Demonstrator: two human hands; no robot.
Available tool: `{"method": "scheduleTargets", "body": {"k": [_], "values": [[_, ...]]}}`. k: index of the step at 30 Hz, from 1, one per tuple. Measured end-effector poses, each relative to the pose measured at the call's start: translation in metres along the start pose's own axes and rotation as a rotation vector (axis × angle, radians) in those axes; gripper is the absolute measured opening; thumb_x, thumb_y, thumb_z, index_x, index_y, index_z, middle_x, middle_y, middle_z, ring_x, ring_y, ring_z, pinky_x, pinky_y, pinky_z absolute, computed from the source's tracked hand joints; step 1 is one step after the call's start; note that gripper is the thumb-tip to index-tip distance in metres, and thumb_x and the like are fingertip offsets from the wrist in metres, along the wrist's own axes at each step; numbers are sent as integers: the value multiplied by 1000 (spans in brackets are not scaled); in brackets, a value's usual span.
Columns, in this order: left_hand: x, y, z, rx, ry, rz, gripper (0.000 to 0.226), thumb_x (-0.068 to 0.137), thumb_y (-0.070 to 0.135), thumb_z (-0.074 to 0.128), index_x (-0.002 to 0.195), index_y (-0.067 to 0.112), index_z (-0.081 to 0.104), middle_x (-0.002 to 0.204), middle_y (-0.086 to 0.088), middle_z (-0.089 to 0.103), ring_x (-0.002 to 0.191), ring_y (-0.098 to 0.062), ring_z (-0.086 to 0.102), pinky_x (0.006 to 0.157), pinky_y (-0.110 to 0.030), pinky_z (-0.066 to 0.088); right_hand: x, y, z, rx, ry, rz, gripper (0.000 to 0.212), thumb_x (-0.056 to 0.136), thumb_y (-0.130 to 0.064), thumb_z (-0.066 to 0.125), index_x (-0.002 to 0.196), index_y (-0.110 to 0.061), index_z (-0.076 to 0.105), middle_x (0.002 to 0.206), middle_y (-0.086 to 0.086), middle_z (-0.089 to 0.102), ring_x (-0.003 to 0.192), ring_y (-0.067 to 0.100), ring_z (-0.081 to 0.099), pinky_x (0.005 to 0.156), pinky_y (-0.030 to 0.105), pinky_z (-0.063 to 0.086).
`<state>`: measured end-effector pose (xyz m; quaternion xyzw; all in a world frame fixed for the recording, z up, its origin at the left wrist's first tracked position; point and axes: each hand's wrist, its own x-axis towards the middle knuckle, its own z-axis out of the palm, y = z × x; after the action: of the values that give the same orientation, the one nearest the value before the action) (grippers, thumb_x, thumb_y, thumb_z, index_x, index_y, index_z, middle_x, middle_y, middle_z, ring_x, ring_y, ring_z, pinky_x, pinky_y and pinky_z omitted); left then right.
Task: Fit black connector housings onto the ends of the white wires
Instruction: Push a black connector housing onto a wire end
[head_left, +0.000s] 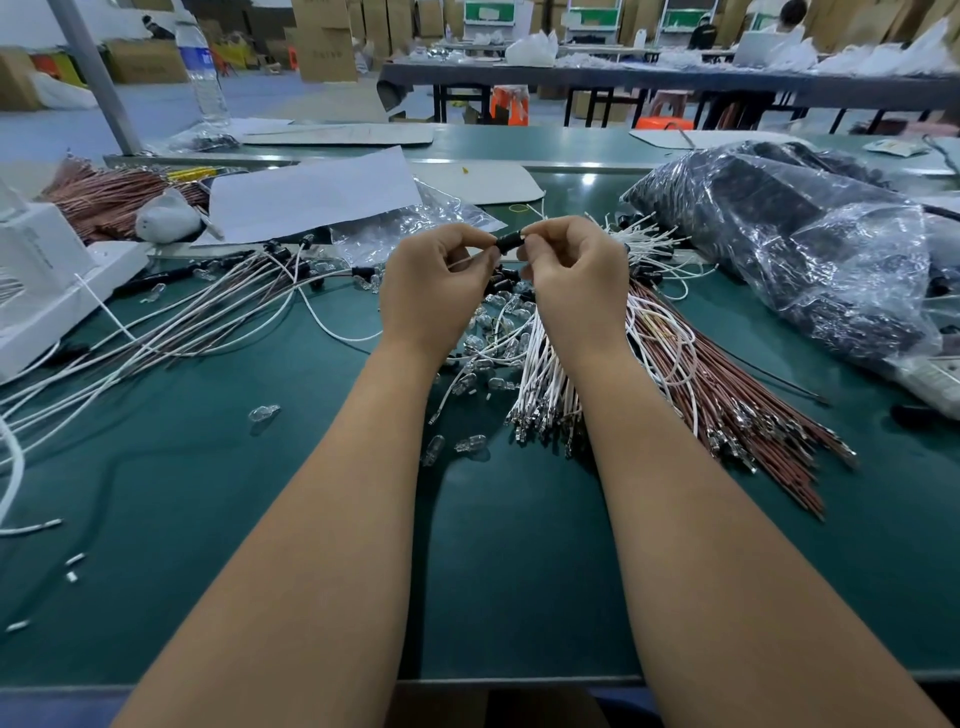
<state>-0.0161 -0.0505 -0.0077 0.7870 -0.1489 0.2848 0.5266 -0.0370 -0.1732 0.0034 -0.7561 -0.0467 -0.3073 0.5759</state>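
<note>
The left hand (434, 288) and right hand (574, 283) together pinched one black connector housing (510, 242) above the tabletop (260, 519) middle.

Two bare forearms rise from the near edge of the worktop, no sleeves, watch or bracelet showing on either. The left hand (436, 291) and right hand (576, 283) wear no gloves or rings; the fingers (467, 244) are slim, nails short and unpainted.

Black connector housing (508, 243) mostly hidden between pinching fingers (480, 244).
</note>
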Motion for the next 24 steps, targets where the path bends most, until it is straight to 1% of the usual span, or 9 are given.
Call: {"method": "scheduleTargets", "body": {"k": [5, 9, 11, 14, 16, 18, 19, 21, 24], "values": [[0, 1, -1, -83, -1, -33, 5, 84, 9, 70, 87, 10, 74, 51, -2, 48, 49, -13, 37, 53, -23, 32, -3, -2, 1, 32, -15, 5, 12, 83, -2, 70, 91, -11, 67, 82, 0, 69, 77, 15, 68, 77, 32, 58], [0, 4, -1, -179, -37, -73, 3, 83, 5, 72, 84, 7, 74, 45, 9, 42, 44, -4, 32, 48, -17, 30, -2, -1, 1, 45, 39, 22, 11, 81, -3, 73, 85, -12, 68, 76, -1, 68, 73, 15, 68, 73, 32, 58], [1, 6, -1, -247, -56, -113, 3, 83, 4, 72, 84, 7, 73, 49, 1, 47, 49, -9, 36, 52, -19, 33, -1, 0, 1, 65, 55, 33, 11, 81, -3, 73, 83, -13, 69, 74, -1, 68, 70, 15, 67, 72, 33, 58], [0, 7, -1, -330, -88, -151, 6, 84, 1, 70, 87, 6, 72, 70, -15, 62, 65, -20, 50, 66, -29, 45, 0, 1, 3, 100, 64, 57, 11, 82, -3, 73, 87, -11, 68, 78, 4, 70, 72, 19, 68, 74, 38, 58], [0, 7, -1, -343, -100, -156, 10, 84, 0, 69, 91, 7, 71, 75, -13, 67, 70, -18, 58, 73, -28, 50, 2, 2, 3, 119, 70, 98, 19, 83, -4, 72, 100, -11, 65, 83, 9, 70, 78, 24, 69, 78, 41, 58], [1, 6, -1, -345, -116, -160, 13, 85, -1, 68, 93, 8, 71, 77, -7, 69, 71, -11, 62, 75, -22, 53, 4, 3, 2, 125, 49, 134, 31, 86, -5, 69, 115, -9, 61, 86, 10, 69, 82, 26, 69, 81, 40, 57], [1, 5, 0, -344, -125, -165, 14, 85, -2, 67, 94, 8, 71, 77, -4, 70, 70, -8, 63, 74, -20, 52, 4, 4, 2, 121, 29, 136, 33, 87, -5, 67, 119, -9, 61, 86, 9, 67, 83, 27, 68, 82, 39, 57], [2, 4, -1, -337, -142, -177, 17, 87, -3, 64, 96, 9, 71, 78, -1, 70, 69, -3, 64, 73, -17, 51, 3, 4, 2, 118, -15, 123, 30, 90, -4, 64, 119, -9, 64, 85, 7, 65, 84, 28, 66, 81, 35, 57], [3, 3, -2, -323, -172, -185, 20, 88, -4, 61, 101, 9, 70, 80, -2, 70, 69, -2, 64, 72, -16, 50, 1, 5, 2, 133, -57, 107, 17, 91, -2, 61, 106, -7, 68, 81, 0, 63, 74, 15, 61, 74, 26, 53]]}}
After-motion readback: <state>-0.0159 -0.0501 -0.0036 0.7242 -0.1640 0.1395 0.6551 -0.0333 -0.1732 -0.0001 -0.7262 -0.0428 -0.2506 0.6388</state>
